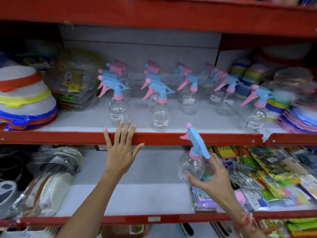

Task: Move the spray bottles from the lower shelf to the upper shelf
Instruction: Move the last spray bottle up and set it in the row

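Fingers of the right hand (211, 179) wrap the clear body of a spray bottle (193, 164), upright with its blue-and-pink trigger head at twelve o'clock, just crossing the upper shelf's red front rail (68, 138). A bare patch of upper shelf lies at twelve o'clock, between two standing bottles. The left hand (122, 152) rests flat and spread on the rail, holding nothing.

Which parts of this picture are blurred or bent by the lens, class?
Head view: the red shelf edge bows from wide-angle distortion; the stacked goods at far right smear into blur; the held spray bottle is slightly soft; the front bottle labels stay partly legible.
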Tool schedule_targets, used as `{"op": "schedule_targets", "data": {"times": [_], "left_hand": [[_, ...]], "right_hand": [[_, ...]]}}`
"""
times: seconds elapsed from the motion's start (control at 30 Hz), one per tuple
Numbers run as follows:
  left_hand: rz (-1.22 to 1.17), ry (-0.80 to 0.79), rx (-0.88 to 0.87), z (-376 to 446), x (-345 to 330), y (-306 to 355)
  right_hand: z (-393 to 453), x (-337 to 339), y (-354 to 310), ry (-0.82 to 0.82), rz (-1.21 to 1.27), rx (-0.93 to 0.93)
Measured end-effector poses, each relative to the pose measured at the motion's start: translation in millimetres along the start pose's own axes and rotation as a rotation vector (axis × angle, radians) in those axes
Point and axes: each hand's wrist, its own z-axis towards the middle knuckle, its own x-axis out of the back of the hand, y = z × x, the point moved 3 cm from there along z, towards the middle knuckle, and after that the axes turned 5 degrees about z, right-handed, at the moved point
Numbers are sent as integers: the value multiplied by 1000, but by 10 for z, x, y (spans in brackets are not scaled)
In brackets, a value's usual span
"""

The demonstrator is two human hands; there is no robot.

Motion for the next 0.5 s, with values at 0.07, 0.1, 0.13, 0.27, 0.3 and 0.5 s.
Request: {"op": "schedule_targets", "data": {"times": [0.07, 0.1, 0.13, 0.27, 0.3, 0.5], "left_hand": [[-12, -3, 5, -11, 20, 6], [-19, -4, 6, -12, 27, 8], [-23, -5, 7, -13, 33, 8], [-40, 5, 5, -17, 40, 10], [-42, 7, 5, -19, 39, 10], [-49, -3, 9, -3, 37, -1]], "right_hand": [[196, 137, -140, 39, 7, 56], [306, 190, -200, 57, 13, 75], [415, 239, -250, 77, 26, 93], [836, 377, -338, 180, 73, 129], [929, 399, -334, 202, 71, 117], [1432, 439, -156, 255, -24, -5]]}}
